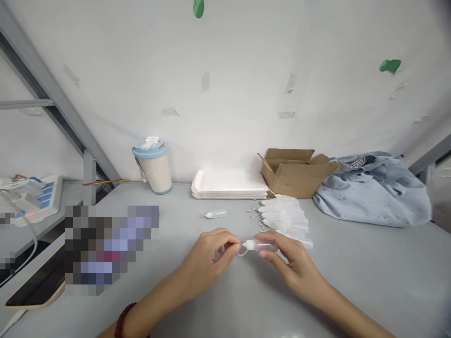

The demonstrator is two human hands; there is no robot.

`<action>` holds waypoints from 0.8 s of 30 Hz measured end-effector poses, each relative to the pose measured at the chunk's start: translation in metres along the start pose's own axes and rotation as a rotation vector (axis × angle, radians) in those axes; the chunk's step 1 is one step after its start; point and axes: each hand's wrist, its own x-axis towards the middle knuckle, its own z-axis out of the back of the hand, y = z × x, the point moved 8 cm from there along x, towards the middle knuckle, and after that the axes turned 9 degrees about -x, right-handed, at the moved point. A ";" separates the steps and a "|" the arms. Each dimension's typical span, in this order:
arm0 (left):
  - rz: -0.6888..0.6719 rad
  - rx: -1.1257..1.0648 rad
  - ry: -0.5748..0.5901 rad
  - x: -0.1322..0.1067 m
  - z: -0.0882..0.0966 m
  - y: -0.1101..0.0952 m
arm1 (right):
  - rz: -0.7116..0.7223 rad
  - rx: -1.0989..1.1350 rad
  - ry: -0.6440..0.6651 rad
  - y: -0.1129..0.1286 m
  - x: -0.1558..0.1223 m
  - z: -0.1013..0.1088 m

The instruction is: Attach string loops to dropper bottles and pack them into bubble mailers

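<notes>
Between my hands, over the middle of the table, a small clear squeeze bottle lies sideways, its pointed white nozzle facing left. My right hand grips its body between thumb and fingers. At the nozzle tip, my left hand is pinched on the small tethered cap, mostly hidden by the fingertips; a thin loop of the tether shows below. Another small dropper bottle lies alone beyond my left hand. Behind my right hand is a heap of several similar bottles, nozzles pointing left.
Against the wall stand a stack of white envelopes, an open cardboard box and a blue-lidded cup. Blue-grey fabric lies at right. On the left are a phone, a blurred-out patch and a power strip.
</notes>
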 end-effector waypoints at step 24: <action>0.220 -0.367 0.095 0.006 -0.002 0.020 | -0.213 0.182 0.149 -0.012 0.002 -0.009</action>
